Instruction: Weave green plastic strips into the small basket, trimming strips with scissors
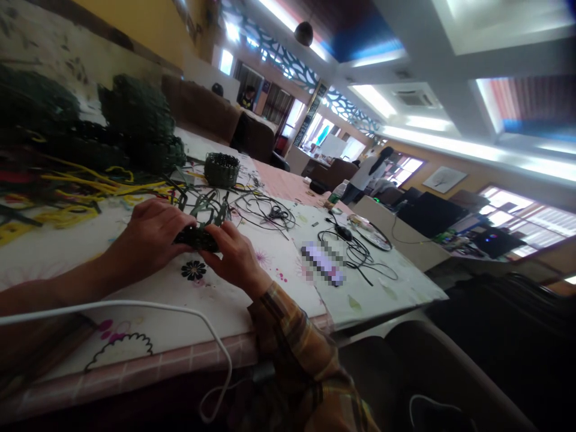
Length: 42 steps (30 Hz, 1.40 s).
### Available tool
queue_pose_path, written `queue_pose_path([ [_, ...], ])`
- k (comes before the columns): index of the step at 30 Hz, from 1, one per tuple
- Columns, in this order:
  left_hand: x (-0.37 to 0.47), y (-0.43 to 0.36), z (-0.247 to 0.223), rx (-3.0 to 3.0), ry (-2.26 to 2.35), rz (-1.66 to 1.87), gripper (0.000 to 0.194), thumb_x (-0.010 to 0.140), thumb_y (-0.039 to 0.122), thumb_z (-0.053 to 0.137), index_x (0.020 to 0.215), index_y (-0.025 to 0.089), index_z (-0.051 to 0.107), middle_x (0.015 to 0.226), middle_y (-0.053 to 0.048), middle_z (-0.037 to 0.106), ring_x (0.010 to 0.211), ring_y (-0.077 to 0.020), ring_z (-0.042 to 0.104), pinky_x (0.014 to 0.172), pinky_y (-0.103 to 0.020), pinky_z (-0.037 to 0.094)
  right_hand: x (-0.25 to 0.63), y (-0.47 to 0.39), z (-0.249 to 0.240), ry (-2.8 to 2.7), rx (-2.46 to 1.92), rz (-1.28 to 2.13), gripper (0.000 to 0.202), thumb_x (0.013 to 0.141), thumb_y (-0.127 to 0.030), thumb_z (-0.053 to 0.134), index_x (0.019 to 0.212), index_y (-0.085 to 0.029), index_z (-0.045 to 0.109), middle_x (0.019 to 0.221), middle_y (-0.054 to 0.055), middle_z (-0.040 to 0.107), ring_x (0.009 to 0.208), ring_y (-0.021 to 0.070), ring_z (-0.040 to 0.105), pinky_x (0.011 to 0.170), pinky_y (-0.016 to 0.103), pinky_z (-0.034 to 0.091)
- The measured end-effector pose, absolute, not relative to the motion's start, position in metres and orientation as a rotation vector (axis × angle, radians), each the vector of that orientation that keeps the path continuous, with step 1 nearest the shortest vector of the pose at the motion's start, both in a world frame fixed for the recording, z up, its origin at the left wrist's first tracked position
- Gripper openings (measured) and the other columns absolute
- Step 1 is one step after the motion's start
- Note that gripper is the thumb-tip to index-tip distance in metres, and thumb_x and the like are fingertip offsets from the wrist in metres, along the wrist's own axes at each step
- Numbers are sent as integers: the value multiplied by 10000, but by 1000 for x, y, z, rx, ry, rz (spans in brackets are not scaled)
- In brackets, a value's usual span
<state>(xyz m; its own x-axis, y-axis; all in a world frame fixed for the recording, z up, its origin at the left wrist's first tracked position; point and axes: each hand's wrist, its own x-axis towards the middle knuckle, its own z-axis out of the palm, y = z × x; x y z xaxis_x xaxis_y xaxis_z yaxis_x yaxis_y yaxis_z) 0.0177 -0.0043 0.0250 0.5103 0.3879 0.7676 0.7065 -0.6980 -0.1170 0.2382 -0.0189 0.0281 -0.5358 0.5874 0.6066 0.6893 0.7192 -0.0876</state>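
Between my two hands is a small dark green woven basket (198, 239), its loose flat strips standing up from the far side. My left hand (155, 231) grips its left end, with fingers curled over the top. On the right end, my right hand (236, 255) pinches the weave between thumb and fingers. Past the hands stands a round dark green woven basket (222, 170) on the table. Coils of thin dark cord (252, 207) lie around a pair of scissors (278, 213) to the right of it.
Yellow and green strips (90, 186) are heaped at the left, before stacked green woven baskets (135, 114). A white cable (180, 308) crosses the near table edge. Right of my hands lie a pixelated purple object (321, 262) and black cables (355, 246). A person (366, 171) stands farther back.
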Motion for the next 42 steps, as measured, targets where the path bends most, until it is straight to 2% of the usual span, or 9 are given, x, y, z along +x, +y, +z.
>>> queue_pose_path([
  [5,17,-1,23,-2330,-903,-1043,252,955,429,516,1082,218,569,943,-92,663,1019,-309,571,1102,-509,340,238,-20,32,-2345,-1002,-208,373,955,-328,648,1285,-175,563,1251,131,528,996,187,614,777,280,565],
  [11,18,-1,21,-2255,-872,-1058,287,983,464,475,1086,212,567,922,-74,645,1004,-289,584,1163,-506,251,236,-21,30,-2363,-1032,-225,333,1015,-316,546,1300,-145,568,1053,98,620,904,186,618,786,294,544],
  [16,18,-8,24,-2309,-900,-1072,318,976,489,460,1094,221,583,928,-71,646,994,-296,568,1145,-520,279,238,-23,27,-2370,-973,-262,314,1042,-332,493,1263,-131,590,1020,102,636,903,183,619,797,294,533],
  [23,18,-7,20,-2361,-963,-1152,231,939,424,545,1045,229,609,915,-69,664,996,-292,577,1122,-513,324,236,-16,17,-2332,-1014,-287,338,1041,-344,501,1308,-160,598,1066,113,658,962,189,650,844,289,547],
  [27,12,0,17,-2350,-1010,-1143,255,942,439,530,1051,218,593,942,-79,661,1007,-294,573,1116,-537,334,238,-13,21,-2273,-967,-129,399,1010,-350,568,1375,-186,564,1174,110,634,1022,170,643,878,263,551],
  [31,4,6,16,-2401,-934,-1141,289,959,459,522,1077,198,563,969,-95,626,1001,-291,558,1024,-495,422,242,-15,27,-2082,-915,31,396,983,-344,611,1324,-147,570,1240,123,596,949,139,624,816,234,545],
  [33,2,7,17,-2399,-905,-1130,305,965,460,526,1097,186,550,985,-104,613,998,-291,543,957,-457,459,243,-15,28,-1962,-935,55,267,1000,-329,567,1177,-140,630,1174,113,613,910,138,610,803,239,529],
  [37,1,8,19,-2361,-901,-1131,296,974,440,523,1113,180,547,997,-108,601,1032,-297,528,952,-457,462,241,-15,25,-1854,-973,198,193,984,-311,544,916,-160,644,794,11,593,739,123,562,736,235,483],
  [42,-3,13,17,-2441,-869,-1155,287,959,433,562,1098,181,566,1006,-99,614,1053,-284,529,971,-458,453,242,-14,27,-1814,-943,671,315,946,-394,591,1140,-155,658,575,-84,424,521,80,369,534,208,350],
])
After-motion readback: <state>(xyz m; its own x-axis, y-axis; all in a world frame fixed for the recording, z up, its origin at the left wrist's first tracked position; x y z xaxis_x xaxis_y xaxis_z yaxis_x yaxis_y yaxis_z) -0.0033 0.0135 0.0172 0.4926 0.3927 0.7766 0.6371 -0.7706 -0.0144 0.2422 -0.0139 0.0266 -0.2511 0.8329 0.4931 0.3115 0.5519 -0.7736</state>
